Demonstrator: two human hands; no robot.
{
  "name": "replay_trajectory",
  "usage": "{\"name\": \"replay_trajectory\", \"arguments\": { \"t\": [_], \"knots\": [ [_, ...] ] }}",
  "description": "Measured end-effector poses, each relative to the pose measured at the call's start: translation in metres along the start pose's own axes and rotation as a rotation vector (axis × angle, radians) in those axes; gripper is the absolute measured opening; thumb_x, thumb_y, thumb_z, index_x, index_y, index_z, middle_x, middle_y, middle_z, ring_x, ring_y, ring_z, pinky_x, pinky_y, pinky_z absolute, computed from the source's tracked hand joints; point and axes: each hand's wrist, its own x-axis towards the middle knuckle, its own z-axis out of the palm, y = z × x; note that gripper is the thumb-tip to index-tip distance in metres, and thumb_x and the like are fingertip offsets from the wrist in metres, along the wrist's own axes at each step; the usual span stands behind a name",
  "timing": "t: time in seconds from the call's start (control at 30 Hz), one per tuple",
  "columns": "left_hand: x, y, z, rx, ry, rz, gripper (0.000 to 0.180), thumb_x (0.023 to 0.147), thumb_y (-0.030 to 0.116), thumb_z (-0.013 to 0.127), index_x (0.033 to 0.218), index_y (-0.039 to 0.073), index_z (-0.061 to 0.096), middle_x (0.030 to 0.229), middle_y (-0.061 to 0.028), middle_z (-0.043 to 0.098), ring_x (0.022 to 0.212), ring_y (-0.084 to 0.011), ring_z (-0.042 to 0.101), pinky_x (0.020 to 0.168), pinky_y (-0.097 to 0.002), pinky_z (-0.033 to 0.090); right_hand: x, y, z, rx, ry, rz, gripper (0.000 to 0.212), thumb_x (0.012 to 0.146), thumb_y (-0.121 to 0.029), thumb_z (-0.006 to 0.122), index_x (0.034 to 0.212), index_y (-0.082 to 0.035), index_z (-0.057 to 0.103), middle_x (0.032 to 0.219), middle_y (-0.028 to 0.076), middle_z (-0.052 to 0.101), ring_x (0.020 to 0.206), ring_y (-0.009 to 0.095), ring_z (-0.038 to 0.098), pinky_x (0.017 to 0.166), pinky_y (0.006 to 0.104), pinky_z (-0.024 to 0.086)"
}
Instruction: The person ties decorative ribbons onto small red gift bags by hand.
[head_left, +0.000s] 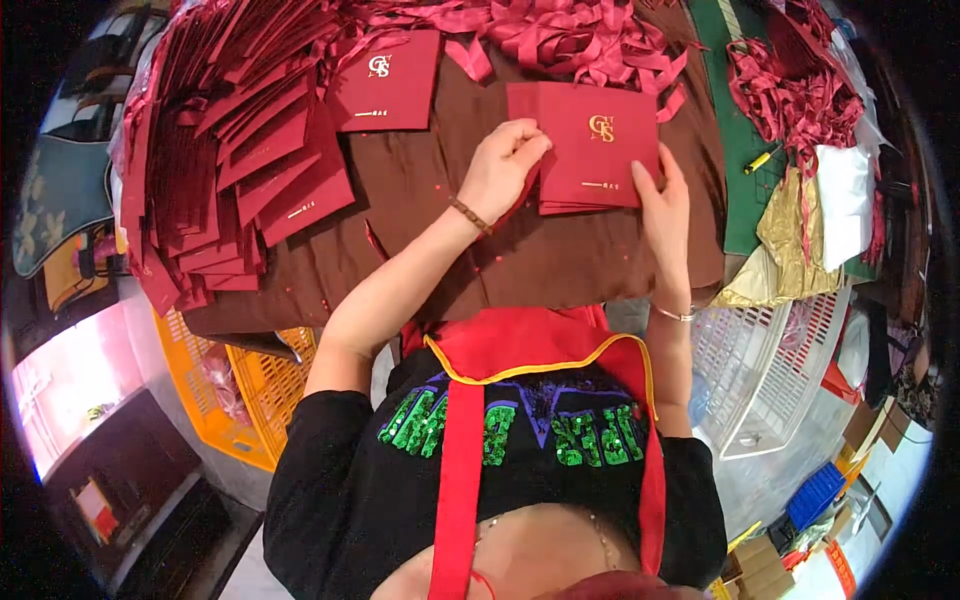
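A small stack of flat dark red printed paper pieces (590, 150) with gold lettering lies on the brown cloth in front of me. Whether they are bags or folders I cannot tell. My left hand (505, 168) is closed at the stack's left edge, thumb and fingers pinched together on the paper. At the right edge, my right hand (664, 205) grips the stack, its thumb on the top face and its fingers along the side. Another red piece with a gold emblem (385, 85) lies farther left, apart from both hands.
Many red pieces (240, 150) lie fanned in a heap at the left. Dark red ribbons (600, 40) are piled at the far side, with more ribbons (790, 95) on a green mat (742, 200) at right. Below the table stand a yellow crate (205, 390) and a white crate (765, 370).
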Motion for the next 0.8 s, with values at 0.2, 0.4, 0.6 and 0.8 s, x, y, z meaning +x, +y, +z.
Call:
{"name": "replay_trajectory", "arguments": {
  "t": [0.2, 0.4, 0.6, 0.8],
  "knots": [
    [-0.020, 0.020, -0.010, 0.347, 0.104, 0.354, 0.017, 0.080, 0.015, 0.062, 0.086, 0.000, 0.060, 0.113, -0.0187, 0.055, 0.101, -0.0304, 0.054, 0.087, -0.0352, 0.041, -0.038, -0.036, 0.002, -0.337, -0.047, -0.096, 0.066, 0.082, -0.023, 0.064, 0.135, -0.002, 0.031, 0.142, 0.019, 0.022, 0.131, 0.028, 0.022, 0.100, 0.0377, 0.032],
    [-0.062, 0.028, -0.046, 0.366, 0.213, 0.378, 0.013, 0.081, 0.008, 0.062, 0.088, -0.002, 0.058, 0.099, -0.0131, 0.052, 0.092, -0.0194, 0.054, 0.077, -0.0282, 0.043, -0.077, -0.072, 0.005, 0.242, -0.272, 0.128, 0.068, 0.081, -0.010, 0.064, 0.137, -0.003, 0.026, 0.131, 0.014, 0.035, 0.115, 0.023, 0.041, 0.092, 0.0317, 0.039],
    [-0.107, 0.013, -0.074, -0.120, -0.029, -0.149, 0.009, 0.087, 0.008, 0.056, 0.088, -0.001, 0.057, 0.080, 0.0034, 0.056, 0.078, -0.0040, 0.050, 0.070, -0.0182, 0.040, -0.090, -0.058, 0.015, 0.301, -0.285, 0.102, 0.043, 0.084, -0.006, 0.059, 0.125, -0.003, 0.044, 0.117, 0.011, 0.048, 0.094, 0.018, 0.054, 0.075, 0.0281, 0.047],
    [-0.122, 0.008, -0.050, 0.275, -0.038, 0.149, 0.008, 0.083, 0.008, 0.058, 0.084, 0.000, 0.056, 0.074, -0.0120, 0.051, 0.070, -0.0237, 0.054, 0.064, -0.0298, 0.042, -0.074, -0.055, 0.018, -0.071, -0.409, -0.282, 0.036, 0.078, -0.010, 0.065, 0.113, -0.007, 0.057, 0.105, 0.011, 0.053, 0.079, 0.022, 0.059, 0.066, 0.0290, 0.048]
  ]
}}
